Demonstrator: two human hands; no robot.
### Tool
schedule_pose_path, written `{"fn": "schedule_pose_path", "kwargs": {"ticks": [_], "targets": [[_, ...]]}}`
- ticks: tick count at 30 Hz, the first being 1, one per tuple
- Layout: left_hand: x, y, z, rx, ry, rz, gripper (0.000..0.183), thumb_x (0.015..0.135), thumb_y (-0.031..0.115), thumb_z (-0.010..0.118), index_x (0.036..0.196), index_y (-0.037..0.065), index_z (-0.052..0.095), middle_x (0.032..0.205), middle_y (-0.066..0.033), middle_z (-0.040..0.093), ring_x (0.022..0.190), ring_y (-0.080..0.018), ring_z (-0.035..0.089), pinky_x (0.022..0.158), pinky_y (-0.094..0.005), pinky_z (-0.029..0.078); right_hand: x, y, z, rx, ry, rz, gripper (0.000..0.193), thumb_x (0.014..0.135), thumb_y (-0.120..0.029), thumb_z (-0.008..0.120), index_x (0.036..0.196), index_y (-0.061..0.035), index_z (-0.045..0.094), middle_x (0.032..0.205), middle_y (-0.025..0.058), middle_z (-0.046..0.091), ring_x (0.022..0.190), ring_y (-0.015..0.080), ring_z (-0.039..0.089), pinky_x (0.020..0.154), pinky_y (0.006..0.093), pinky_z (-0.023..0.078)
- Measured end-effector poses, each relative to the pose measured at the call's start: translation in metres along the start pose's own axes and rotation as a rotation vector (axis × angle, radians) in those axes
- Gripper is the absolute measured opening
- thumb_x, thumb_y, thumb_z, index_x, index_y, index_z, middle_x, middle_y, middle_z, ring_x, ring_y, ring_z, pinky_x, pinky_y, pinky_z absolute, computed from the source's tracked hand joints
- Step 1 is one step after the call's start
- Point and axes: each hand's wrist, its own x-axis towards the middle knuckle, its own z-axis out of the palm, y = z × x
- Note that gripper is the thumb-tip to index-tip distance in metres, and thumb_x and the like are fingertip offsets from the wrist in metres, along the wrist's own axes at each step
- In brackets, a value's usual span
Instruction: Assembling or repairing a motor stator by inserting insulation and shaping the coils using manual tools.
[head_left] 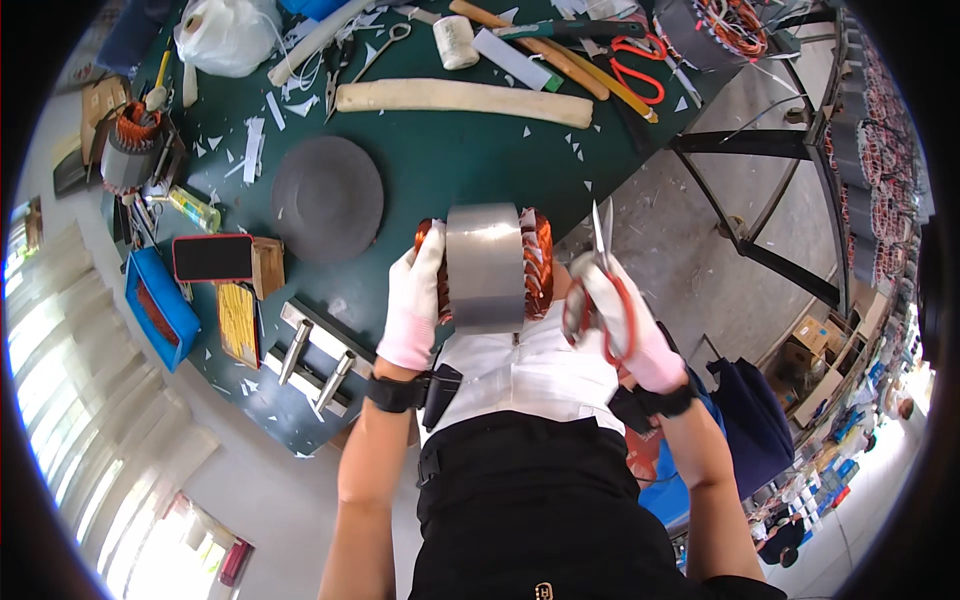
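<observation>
A motor stator (486, 270), a grey metal ring with orange copper windings bulging from both ends, is in front of me at the table's near edge, over my lap. My left hand (412, 300), in a white glove with a pink cuff, grips its left end, fingers closed around the winding. To the right of the stator, my gloved right hand (640, 335) holds scissors (603, 240) by their red handles. Their blades point up and away from me, apart from the winding. Some right-hand fingers are blurred and partly hidden by the handles.
On the green table (440, 165) lie a grey round disc (328, 200), a pale stick (465, 100), a phone (213, 258), a metal bracket (315, 358) and other red scissors (640, 70). Further stators (130, 155) stand at the back corners. A black metal frame (750, 145) is at right.
</observation>
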Motion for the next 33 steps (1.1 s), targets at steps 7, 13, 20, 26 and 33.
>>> {"fn": "schedule_pose_path", "kwargs": {"ticks": [7,13,20,26,33], "targets": [[0.01,-0.018,0.01,-0.173,0.287,0.164,0.037,0.088,0.036,0.059,0.087,-0.001,0.062,0.067,-0.0003,0.059,0.051,-0.0048,0.051,0.046,-0.0198,0.039,0.06,0.017,0.009,-0.185,0.068,-0.258,0.023,0.082,-0.01,0.063,0.099,-0.0044,0.048,0.084,-0.0009,0.048,0.077,0.0068,0.045,0.068,0.0222,0.041],[0.034,0.001,0.005,-0.083,0.214,0.384,0.035,0.091,0.032,0.056,0.09,-0.002,0.062,0.074,0.0006,0.06,0.06,-0.0034,0.049,0.055,-0.0196,0.041,0.067,-0.006,0.005,-0.326,0.023,-0.277,0.036,0.079,-0.009,0.064,0.109,-0.0036,0.045,0.083,0.0024,0.051,0.074,0.0094,0.05,0.066,0.0251,0.044],[0.017,0.013,0.026,0.838,0.558,1.081,0.032,0.081,0.013,0.055,0.111,0.001,0.056,0.119,-0.021,0.05,0.109,-0.037,0.046,0.096,-0.0434,0.036,0.024,-0.008,-0.015,-0.087,-0.121,-0.186,0.03,0.092,-0.026,0.052,0.111,-0.0026,0.047,0.076,0.0017,0.053,0.067,0.0088,0.055,0.06,0.0227,0.045],[-0.004,-0.009,0.051,1.294,0.254,1.173,0.04,0.066,0.018,0.062,0.106,0.02,0.064,0.127,-0.0109,0.047,0.12,-0.0373,0.036,0.103,-0.0536,0.024,0.015,-0.001,-0.027,0.128,-0.427,0.005,0.05,0.094,-0.048,0.039,0.109,-0.0004,0.049,0.066,0.0055,0.054,0.058,0.0149,0.057,0.057,0.0257,0.049],[-0.006,-0.009,0.058,1.294,0.303,1.116,0.04,0.064,0.017,0.062,0.104,0.021,0.065,0.126,-0.0088,0.048,0.12,-0.0367,0.036,0.103,-0.054,0.024,0.018,-0.01,-0.034,0.217,-0.516,0.065,0.052,0.095,-0.048,0.036,0.104,0.0007,0.051,0.06,0.0029,0.05,0.049,0.0134,0.051,0.057,0.03,0.05]]}}
